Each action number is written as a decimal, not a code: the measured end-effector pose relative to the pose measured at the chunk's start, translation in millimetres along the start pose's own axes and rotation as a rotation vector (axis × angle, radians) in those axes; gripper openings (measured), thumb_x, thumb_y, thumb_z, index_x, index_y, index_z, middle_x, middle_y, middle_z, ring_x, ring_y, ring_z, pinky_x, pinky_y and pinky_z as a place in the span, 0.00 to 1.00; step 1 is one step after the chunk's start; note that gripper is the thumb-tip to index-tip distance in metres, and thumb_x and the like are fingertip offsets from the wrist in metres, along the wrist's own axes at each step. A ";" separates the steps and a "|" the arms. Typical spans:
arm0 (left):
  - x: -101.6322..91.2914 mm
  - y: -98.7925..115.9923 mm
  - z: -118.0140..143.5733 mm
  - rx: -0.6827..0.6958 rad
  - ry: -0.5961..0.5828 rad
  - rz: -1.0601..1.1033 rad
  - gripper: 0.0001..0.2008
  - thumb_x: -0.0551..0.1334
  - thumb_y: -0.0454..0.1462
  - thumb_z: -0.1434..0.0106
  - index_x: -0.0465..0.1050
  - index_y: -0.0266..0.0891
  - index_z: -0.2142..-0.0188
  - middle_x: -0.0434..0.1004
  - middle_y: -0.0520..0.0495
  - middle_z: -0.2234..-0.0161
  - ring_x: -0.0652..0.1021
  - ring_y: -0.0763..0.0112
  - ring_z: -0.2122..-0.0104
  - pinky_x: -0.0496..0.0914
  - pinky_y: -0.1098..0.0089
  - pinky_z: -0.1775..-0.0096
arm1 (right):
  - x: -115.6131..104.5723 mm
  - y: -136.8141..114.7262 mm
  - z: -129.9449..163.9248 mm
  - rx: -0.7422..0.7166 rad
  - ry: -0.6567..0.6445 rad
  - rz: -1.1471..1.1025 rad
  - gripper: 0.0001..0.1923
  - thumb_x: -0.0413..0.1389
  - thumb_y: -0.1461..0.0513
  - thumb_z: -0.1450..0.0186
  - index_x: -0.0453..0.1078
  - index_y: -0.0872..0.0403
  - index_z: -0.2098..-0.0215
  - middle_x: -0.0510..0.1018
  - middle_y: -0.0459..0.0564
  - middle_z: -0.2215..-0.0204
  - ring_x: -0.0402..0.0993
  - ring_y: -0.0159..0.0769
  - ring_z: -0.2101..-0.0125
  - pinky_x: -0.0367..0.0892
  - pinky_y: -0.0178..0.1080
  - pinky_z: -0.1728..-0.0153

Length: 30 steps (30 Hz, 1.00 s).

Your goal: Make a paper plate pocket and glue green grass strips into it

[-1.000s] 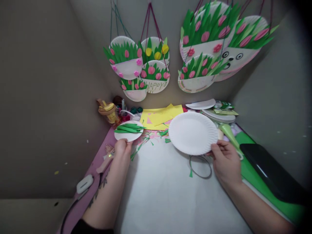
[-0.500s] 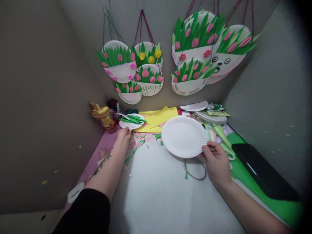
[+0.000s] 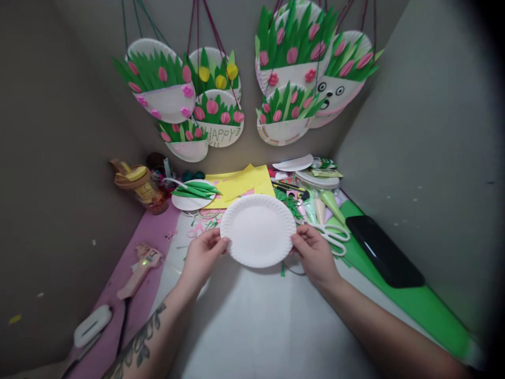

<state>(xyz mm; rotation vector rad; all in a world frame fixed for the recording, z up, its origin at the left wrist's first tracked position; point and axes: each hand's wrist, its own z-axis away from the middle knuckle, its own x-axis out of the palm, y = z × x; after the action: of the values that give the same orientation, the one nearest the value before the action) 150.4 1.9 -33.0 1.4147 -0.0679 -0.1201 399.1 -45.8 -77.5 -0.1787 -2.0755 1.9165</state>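
A white paper plate (image 3: 258, 230) with a ridged rim is held up above the table between both hands. My left hand (image 3: 207, 252) pinches its left edge, thumb on the front. At the right edge my right hand (image 3: 313, 250) grips the rim the same way. Behind the plate, to the left, a smaller white plate (image 3: 179, 202) carries several green paper strips (image 3: 197, 190). White-handled scissors (image 3: 335, 234) lie just beyond my right hand, their blades partly hidden.
Yellow paper sheets (image 3: 240, 184) lie at the back. On the left are a pink glue gun (image 3: 142, 271), a white case (image 3: 92, 325) and a drink cup (image 3: 145, 189); on the right, a black phone (image 3: 384, 250). Decorated plate baskets (image 3: 169, 102) hang on the wall.
My left hand has left the small plate of green strips and come to the left edge of the paper plate. My right hand has brought that plate left and nearer.
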 end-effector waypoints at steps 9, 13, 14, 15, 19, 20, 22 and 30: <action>-10.3 -0.7 15.2 0.216 0.256 -0.199 0.05 0.71 0.39 0.51 0.78 0.40 0.77 0.76 0.51 0.78 0.74 0.71 0.76 0.67 0.74 0.70 | -3.3 -15.1 11.9 -0.362 -0.024 0.436 0.06 0.60 0.60 0.39 0.71 0.50 0.74 0.76 0.45 0.77 0.71 0.36 0.73 0.65 0.38 0.69; -15.8 -5.8 19.5 0.350 0.277 -0.255 0.04 0.69 0.38 0.47 0.81 0.42 0.71 0.82 0.48 0.72 0.78 0.67 0.72 0.71 0.71 0.66 | -6.2 -7.8 10.4 -0.515 -0.053 0.430 0.03 0.59 0.63 0.38 0.74 0.48 0.69 0.80 0.46 0.72 0.76 0.39 0.69 0.69 0.41 0.65; -18.0 -8.4 19.2 0.399 0.267 -0.281 0.04 0.68 0.38 0.46 0.82 0.42 0.70 0.83 0.47 0.70 0.79 0.67 0.70 0.72 0.70 0.65 | -7.0 -5.3 9.5 -0.547 -0.067 0.421 0.04 0.59 0.64 0.38 0.74 0.48 0.67 0.81 0.47 0.71 0.76 0.39 0.68 0.70 0.42 0.64; -20.2 -11.1 18.4 0.454 0.254 -0.313 0.05 0.67 0.37 0.45 0.82 0.41 0.68 0.83 0.47 0.68 0.80 0.66 0.70 0.73 0.69 0.65 | -7.7 -3.0 8.8 -0.577 -0.081 0.413 0.05 0.58 0.65 0.37 0.74 0.47 0.66 0.81 0.47 0.70 0.77 0.40 0.67 0.70 0.43 0.63; -25.8 -17.2 14.4 0.708 0.207 -0.493 0.06 0.63 0.33 0.40 0.80 0.40 0.65 0.84 0.47 0.67 0.81 0.69 0.69 0.74 0.71 0.65 | -8.2 -0.3 8.0 -0.614 -0.104 0.395 0.08 0.57 0.67 0.37 0.73 0.48 0.62 0.80 0.48 0.67 0.76 0.39 0.65 0.70 0.42 0.62; -25.5 -17.0 14.1 0.778 0.178 -0.547 0.06 0.63 0.33 0.40 0.79 0.40 0.66 0.83 0.47 0.67 0.81 0.70 0.69 0.74 0.72 0.65 | -7.6 -1.6 8.6 -0.603 -0.095 0.401 0.08 0.58 0.67 0.37 0.72 0.48 0.62 0.79 0.47 0.68 0.75 0.38 0.66 0.69 0.42 0.64; -22.8 -15.7 14.5 0.878 0.122 -0.632 0.07 0.61 0.32 0.39 0.78 0.40 0.65 0.83 0.48 0.69 0.80 0.72 0.70 0.73 0.73 0.65 | -5.6 -5.3 9.9 -0.582 -0.090 0.435 0.05 0.58 0.66 0.38 0.72 0.49 0.64 0.77 0.47 0.71 0.73 0.37 0.68 0.68 0.40 0.67; -8.3 -25.9 12.9 0.358 -0.030 -0.390 0.11 0.62 0.42 0.40 0.73 0.36 0.64 0.77 0.48 0.71 0.76 0.72 0.72 0.70 0.73 0.68 | 4.8 -7.7 3.2 -0.201 0.045 0.123 0.11 0.62 0.57 0.40 0.65 0.51 0.73 0.71 0.41 0.79 0.67 0.30 0.79 0.64 0.33 0.77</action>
<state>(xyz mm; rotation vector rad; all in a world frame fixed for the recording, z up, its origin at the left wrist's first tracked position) 139.5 -13.7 -56.4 1.7719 0.1721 -0.4704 394.5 -48.1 -69.4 -0.3992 -2.2727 1.7488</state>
